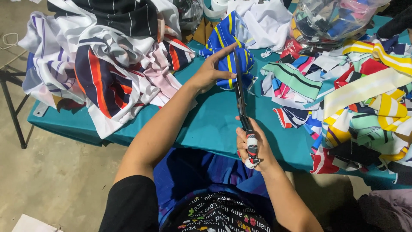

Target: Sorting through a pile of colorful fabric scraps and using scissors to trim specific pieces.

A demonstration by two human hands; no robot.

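Note:
My left hand [211,71] reaches forward and holds a blue cloth with yellow stripes [227,47] down on the teal table [206,124]. Long dark scissors [240,94] are gripped in my right hand [253,148], which is closed around their tape-wrapped handles near the table's front edge. The blades point away from me and their tips reach the blue striped cloth, right beside my left thumb. More blue cloth lies in my lap [193,172] below the table edge.
A big heap of striped white, navy and red fabric [98,56] covers the table's left side. Many cut striped strips [360,99] pile up on the right. White cloth [262,21] and a clear plastic bag of scraps [330,19] lie at the back.

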